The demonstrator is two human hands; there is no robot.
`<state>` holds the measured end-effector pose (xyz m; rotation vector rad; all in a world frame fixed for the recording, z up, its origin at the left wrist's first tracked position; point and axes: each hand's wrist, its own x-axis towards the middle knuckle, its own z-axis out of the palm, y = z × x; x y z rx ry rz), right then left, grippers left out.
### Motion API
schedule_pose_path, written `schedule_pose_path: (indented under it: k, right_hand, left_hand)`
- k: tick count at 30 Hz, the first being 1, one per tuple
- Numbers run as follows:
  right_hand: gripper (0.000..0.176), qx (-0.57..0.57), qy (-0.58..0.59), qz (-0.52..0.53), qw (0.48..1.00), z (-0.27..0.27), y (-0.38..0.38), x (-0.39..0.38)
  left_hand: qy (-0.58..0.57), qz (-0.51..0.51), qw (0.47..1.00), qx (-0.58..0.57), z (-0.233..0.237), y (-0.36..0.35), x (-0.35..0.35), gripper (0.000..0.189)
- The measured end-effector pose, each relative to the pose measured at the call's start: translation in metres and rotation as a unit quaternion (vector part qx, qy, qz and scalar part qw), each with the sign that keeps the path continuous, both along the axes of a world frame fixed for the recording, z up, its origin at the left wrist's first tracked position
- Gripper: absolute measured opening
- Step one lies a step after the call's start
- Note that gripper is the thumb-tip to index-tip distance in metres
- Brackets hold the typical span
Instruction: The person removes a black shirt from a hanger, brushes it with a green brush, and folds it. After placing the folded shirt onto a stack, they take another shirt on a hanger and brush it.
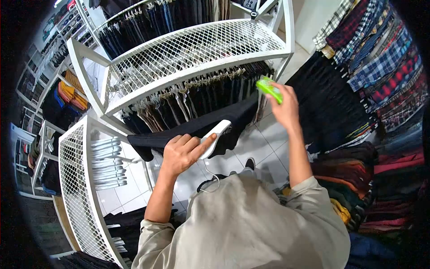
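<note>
My left hand (180, 154) is closed around a white clothes hanger (219, 134), its metal hook pointing down toward my body. From the hanger a black garment (242, 114) spreads out in front of me, with pale lettering near the hanger's white end. Fingers wrapped, my right hand (286, 107) grips a small bright green block (269, 89) with pale markings, raised over the right end of the garment. What kind of thing the block is, I cannot tell.
A white mesh-topped rack (192, 45) with hanging trousers (197, 98) stands ahead. Left is another mesh rack (76, 179) beside several white hangers (107, 161). On the right hang plaid shirts (380, 67), dark trousers (331, 94) and coloured garments (349, 170). White floor tiles (264, 148) lie below.
</note>
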<state>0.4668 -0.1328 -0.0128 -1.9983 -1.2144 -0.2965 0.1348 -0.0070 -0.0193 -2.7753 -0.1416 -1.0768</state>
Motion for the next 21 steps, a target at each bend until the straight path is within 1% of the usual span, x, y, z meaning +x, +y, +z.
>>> schedule_pose_path:
  k: [2, 3, 4, 6, 8, 9, 10, 11, 12, 14, 15, 16, 17, 18, 19, 20, 21]
  right_hand:
    - [0.035, -0.003, -0.029, -0.052, 0.998, -0.002, -0.011, 0.012]
    - [0.035, 0.031, 0.059, -0.029, 0.997, 0.017, -0.014, -0.006]
    - [0.035, 0.028, 0.059, -0.026, 0.998, 0.027, -0.014, -0.022]
    - [0.036, 0.078, 0.054, 0.127, 0.987, 0.037, -0.016, -0.050]
    - [0.038, 0.032, 0.089, 0.223, 0.970, 0.039, -0.016, -0.071]
    - [0.039, -0.004, 0.080, 0.239, 0.968, 0.037, -0.014, -0.069]
    - [0.039, 0.000, 0.081, 0.234, 0.969, 0.031, -0.011, -0.058]
    - [0.039, 0.008, 0.067, 0.174, 0.982, 0.021, -0.009, -0.039]
    - [0.040, 0.014, 0.052, 0.116, 0.992, 0.011, -0.008, -0.021]
    - [0.039, -0.032, 0.035, -0.064, 0.997, -0.012, -0.011, 0.009]
    - [0.046, 0.004, 0.075, -0.070, 0.995, -0.009, -0.015, 0.007]
    - [0.046, 0.006, 0.071, -0.065, 0.995, -0.004, -0.015, -0.001]
    - [0.052, 0.095, 0.073, -0.021, 0.993, 0.000, -0.013, -0.017]
    - [0.058, 0.181, 0.078, 0.020, 0.980, 0.000, -0.012, -0.035]
    - [0.063, 0.189, 0.064, 0.063, 0.978, 0.000, -0.010, -0.055]
    - [0.068, 0.198, 0.049, 0.104, 0.973, -0.001, -0.006, -0.074]
    - [0.069, 0.194, 0.038, 0.138, 0.971, -0.007, -0.001, -0.090]
  left_hand:
    - [0.005, 0.005, 1.000, 0.000, 0.001, 0.000, -0.003, 0.056]
    - [0.014, 0.007, 1.000, -0.001, 0.001, 0.001, -0.004, 0.058]
    - [0.015, 0.010, 1.000, -0.003, 0.002, 0.000, -0.003, 0.058]
    - [0.020, 0.006, 1.000, -0.009, 0.003, 0.001, 0.000, 0.058]
    - [0.022, -0.002, 1.000, -0.005, 0.004, 0.001, 0.003, 0.058]
    - [0.028, -0.007, 1.000, 0.000, 0.005, 0.001, 0.002, 0.058]
    - [0.033, -0.011, 0.999, 0.005, 0.006, 0.002, 0.002, 0.057]
    - [0.033, -0.013, 0.999, 0.007, 0.006, 0.003, 0.002, 0.057]
    - [0.024, -0.014, 0.999, -0.017, 0.006, 0.004, 0.001, 0.058]
    - [0.002, -0.013, 0.998, -0.062, 0.007, 0.005, -0.002, 0.061]
    - [0.003, -0.004, 0.991, -0.133, 0.011, 0.006, -0.002, 0.066]
    - [0.021, 0.030, 0.972, -0.230, 0.020, 0.004, -0.006, 0.058]
    - [-0.045, 0.023, 0.934, -0.353, 0.019, 0.003, -0.001, 0.049]
    - [-0.107, 0.015, 0.876, -0.470, 0.018, 0.002, 0.004, 0.040]
    - [-0.114, 0.028, 0.789, -0.603, 0.017, 0.002, 0.005, 0.025]
    - [-0.096, 0.033, 0.762, -0.640, 0.024, 0.005, 0.004, 0.021]
    - [-0.087, 0.028, 0.709, -0.699, 0.028, 0.007, 0.004, 0.023]
